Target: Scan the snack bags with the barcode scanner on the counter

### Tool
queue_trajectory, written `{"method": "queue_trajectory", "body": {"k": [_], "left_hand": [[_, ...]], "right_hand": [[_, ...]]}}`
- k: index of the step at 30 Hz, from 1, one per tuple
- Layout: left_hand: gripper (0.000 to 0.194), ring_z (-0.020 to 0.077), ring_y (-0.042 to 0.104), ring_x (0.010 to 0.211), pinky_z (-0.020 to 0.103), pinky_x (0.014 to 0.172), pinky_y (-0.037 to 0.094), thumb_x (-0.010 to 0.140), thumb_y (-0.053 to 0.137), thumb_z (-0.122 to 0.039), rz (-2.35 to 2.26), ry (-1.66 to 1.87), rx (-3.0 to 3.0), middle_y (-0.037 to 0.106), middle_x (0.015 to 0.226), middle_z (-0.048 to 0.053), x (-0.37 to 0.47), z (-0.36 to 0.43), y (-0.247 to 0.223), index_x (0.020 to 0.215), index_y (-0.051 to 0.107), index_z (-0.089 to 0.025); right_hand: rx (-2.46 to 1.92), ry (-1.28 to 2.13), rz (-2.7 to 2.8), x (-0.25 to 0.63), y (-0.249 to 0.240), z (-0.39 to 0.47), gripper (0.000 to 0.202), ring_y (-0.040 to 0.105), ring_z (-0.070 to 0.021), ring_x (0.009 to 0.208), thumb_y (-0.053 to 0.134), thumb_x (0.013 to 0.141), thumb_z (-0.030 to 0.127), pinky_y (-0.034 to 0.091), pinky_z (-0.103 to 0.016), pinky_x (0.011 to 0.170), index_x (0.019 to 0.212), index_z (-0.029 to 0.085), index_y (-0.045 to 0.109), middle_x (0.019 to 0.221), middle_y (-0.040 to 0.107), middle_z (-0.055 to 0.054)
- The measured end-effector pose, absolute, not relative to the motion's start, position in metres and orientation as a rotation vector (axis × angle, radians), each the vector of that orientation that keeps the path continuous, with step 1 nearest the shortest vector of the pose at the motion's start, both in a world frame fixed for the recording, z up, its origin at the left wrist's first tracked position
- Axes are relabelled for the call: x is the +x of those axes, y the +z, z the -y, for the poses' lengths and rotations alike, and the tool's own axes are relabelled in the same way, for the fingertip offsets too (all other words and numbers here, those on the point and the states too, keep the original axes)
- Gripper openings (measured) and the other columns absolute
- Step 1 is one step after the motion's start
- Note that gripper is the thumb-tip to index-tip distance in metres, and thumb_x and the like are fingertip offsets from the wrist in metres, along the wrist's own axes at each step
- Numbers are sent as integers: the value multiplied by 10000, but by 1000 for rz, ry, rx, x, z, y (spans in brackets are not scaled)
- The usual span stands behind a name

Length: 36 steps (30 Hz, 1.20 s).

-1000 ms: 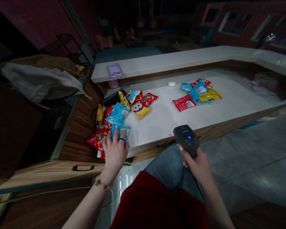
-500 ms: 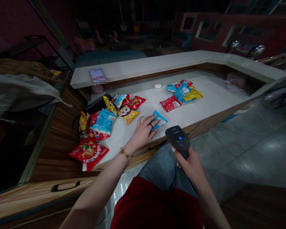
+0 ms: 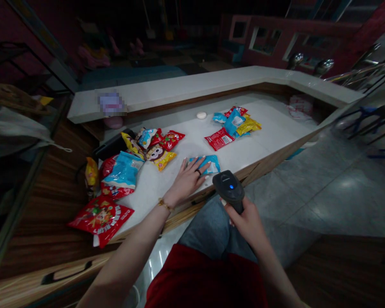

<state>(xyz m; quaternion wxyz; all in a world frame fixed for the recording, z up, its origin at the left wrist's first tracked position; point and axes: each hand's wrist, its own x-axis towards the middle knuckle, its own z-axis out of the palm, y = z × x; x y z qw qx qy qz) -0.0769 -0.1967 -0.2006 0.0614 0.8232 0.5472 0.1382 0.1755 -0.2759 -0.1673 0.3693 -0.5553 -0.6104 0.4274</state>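
My left hand point(image 3: 190, 176) lies with spread fingers on a blue snack bag point(image 3: 213, 164) near the counter's front edge, covering part of it. In my right hand point(image 3: 245, 219) is a black barcode scanner point(image 3: 228, 187) with a blue light on top, its head close to the bag's right side. Left of my left hand lies a heap of snack bags, among them a blue bag point(image 3: 123, 171), a yellow bag with a cartoon face point(image 3: 160, 157) and a large red bag point(image 3: 101, 218). Farther right, a red bag point(image 3: 219, 139) and a yellow bag point(image 3: 248, 125) lie in another pile.
The white counter point(image 3: 160, 188) has a raised ledge point(image 3: 186, 87) along its back. A small white round object point(image 3: 201, 115) sits near the back. A white plastic bag point(image 3: 300, 107) stands in the far right corner. Drawers with black handles point(image 3: 67, 272) run below the front edge.
The view has shifted, so the counter appears farther left. My left hand's fingers have spread flatter over the blue snack bag, which is turned. The scanner stays in my right hand beside it.
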Motion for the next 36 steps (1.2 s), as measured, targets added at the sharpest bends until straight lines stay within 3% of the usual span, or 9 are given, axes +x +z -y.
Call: {"method": "queue_trajectory", "body": {"k": [4,6,10,14,24,36], "left_hand": [[789,386,215,1710,674,1375,157,1083,584,-508,-1862,608,2288,237,1829,207,-76,190,-207,1742,306,-174],[796,398,265,1693,681,1370,168,1076,601,-513,-1908,593,2256,292,1806,227,-75,189,-208,1734,322,-163],[658,385,379,1642,665,1374,195,1096,570,-441,-1928,559,2283,486,1701,221,-73,189,-207,1674,440,-153],[663,380,392,1629,664,1371,222,1066,629,-420,-1883,661,2295,545,1633,208,-74,190,-206,1654,459,-167],[678,393,326,1655,682,1373,203,1039,664,-378,-1823,753,2304,521,1631,181,-78,190,-210,1656,437,-212],[710,401,304,1668,688,1376,215,992,639,-273,-1862,711,2295,502,1656,192,-74,189,-209,1669,448,-172]], "right_hand": [[-1427,1100,1562,176,-170,276,280,624,-203,479,662,895,458,478,-274,478,1007,211,728,610,656,18],[-1435,1102,1565,176,-171,277,278,632,-205,489,664,900,459,481,-275,484,1004,210,731,610,658,17],[-1446,1116,1573,172,-172,277,268,639,-215,498,658,901,471,482,-283,491,957,216,715,591,647,16],[-1446,1117,1590,170,-169,276,237,647,-225,499,647,893,448,489,-294,501,946,224,703,578,640,19],[-1457,1145,1592,172,-166,278,207,658,-236,487,646,892,450,485,-305,494,930,249,674,555,621,29],[-1452,1120,1614,174,-166,278,225,651,-230,475,659,923,471,476,-302,509,911,246,667,530,617,33]]}}
